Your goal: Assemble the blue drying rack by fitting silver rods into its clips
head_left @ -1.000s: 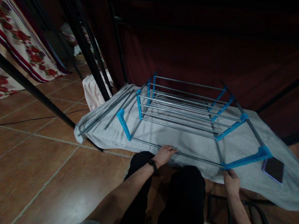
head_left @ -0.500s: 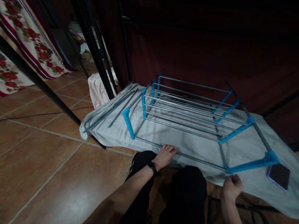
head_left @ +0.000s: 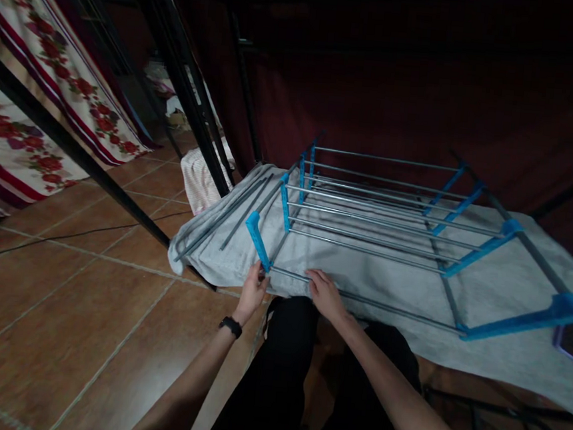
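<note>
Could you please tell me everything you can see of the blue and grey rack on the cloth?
The rack is a frame of thin grey metal-looking rods joined by bright blue plastic-looking side pieces. It lies on a grey cloth on the tiled floor. The left hand touches its near left corner; the right hand rests on the nearest rod.

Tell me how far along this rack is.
Mostly built, it seems: on the rack, grey rails sit in blue side brackets at both ends. In hand: the left hand is at the near-left bracket, at its lower end, and the right hand lies on the front rod. Left: several loose rods lie unfitted on the grey cloth.
</note>
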The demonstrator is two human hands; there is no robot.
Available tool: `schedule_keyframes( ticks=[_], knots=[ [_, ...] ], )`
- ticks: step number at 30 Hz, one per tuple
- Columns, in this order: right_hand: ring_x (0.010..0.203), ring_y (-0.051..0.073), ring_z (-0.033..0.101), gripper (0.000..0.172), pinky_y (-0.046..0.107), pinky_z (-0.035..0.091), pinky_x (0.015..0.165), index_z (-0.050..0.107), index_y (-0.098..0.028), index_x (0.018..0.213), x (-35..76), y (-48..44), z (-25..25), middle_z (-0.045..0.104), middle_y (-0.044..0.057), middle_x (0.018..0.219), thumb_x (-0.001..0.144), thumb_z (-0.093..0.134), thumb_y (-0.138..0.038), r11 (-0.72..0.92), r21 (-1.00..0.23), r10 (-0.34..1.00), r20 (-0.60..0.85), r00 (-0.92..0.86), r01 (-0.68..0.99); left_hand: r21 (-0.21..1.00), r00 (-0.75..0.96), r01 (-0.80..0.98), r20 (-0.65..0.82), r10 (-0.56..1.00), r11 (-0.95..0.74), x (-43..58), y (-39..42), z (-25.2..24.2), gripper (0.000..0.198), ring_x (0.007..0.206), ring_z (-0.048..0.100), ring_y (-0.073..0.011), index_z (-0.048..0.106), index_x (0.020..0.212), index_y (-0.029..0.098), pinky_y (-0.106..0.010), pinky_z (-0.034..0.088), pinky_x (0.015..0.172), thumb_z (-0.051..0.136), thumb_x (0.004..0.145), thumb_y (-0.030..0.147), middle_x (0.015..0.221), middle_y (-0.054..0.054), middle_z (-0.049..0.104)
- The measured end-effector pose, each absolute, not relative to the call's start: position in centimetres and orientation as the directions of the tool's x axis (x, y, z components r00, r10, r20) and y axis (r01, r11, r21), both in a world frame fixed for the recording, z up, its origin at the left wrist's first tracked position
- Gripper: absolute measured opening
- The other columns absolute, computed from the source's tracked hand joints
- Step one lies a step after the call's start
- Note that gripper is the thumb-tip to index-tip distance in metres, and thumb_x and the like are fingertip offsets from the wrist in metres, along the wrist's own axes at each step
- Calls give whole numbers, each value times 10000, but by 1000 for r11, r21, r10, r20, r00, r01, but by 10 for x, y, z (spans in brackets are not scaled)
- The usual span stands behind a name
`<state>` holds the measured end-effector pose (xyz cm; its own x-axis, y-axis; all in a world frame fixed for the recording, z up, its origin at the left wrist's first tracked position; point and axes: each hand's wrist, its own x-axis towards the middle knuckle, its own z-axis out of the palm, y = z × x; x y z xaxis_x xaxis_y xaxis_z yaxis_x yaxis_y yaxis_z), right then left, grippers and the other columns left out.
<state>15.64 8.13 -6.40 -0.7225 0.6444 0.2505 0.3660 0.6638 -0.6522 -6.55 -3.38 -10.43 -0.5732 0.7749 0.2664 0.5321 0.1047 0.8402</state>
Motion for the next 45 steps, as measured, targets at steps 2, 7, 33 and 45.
schedule_keyframes(
  ticks=[2, 7, 33, 45],
  knots=[
    [1156, 219, 543, 424, 366, 394, 1017, 551, -188, 1298, 132, 83, -69, 591, 96, 1270, 914, 379, -137, 706, -588, 588, 174, -790, 395, 836, -532, 533, 213, 820, 129, -75, -22, -108, 403, 945, 597, -178, 506, 1199, 182, -370, 494, 888, 543, 797, 170, 1056, -66, 600],
    [1070, 258, 581, 419, 366, 426, 937, 532, -174, 1341, 99, 84, -78, 599, 131, 1224, 943, 407, -216, 748, -451, 562, 40, -826, 487, 796, -542, 582, 226, 809, 168, -81, -8, -113, 307, 981, 582, -196, 569, 1094, 176, -383, 478, 900, 582, 788, 179, 1020, -61, 615],
    [1071, 194, 627, 453, 302, 447, 924, 420, -320, 1430, 91, 85, -54, 619, 43, 1269, 1006, 265, -281, 790, -369, 466, -154, -871, 489, 782, -635, 583, 272, 723, 218, -69, 3, -121, 290, 1049, 546, -258, 610, 1017, 143, -442, 425, 975, 560, 737, 89, 1023, -114, 622],
    [1030, 198, 646, 408, 301, 462, 876, 500, -330, 1359, 89, 88, -54, 657, 28, 1213, 997, 317, -286, 799, -365, 463, -134, -876, 478, 782, -669, 565, 245, 702, 265, -62, 2, -122, 297, 1018, 553, -245, 602, 1039, 166, -424, 438, 955, 534, 758, 100, 978, -96, 617]
  ],
)
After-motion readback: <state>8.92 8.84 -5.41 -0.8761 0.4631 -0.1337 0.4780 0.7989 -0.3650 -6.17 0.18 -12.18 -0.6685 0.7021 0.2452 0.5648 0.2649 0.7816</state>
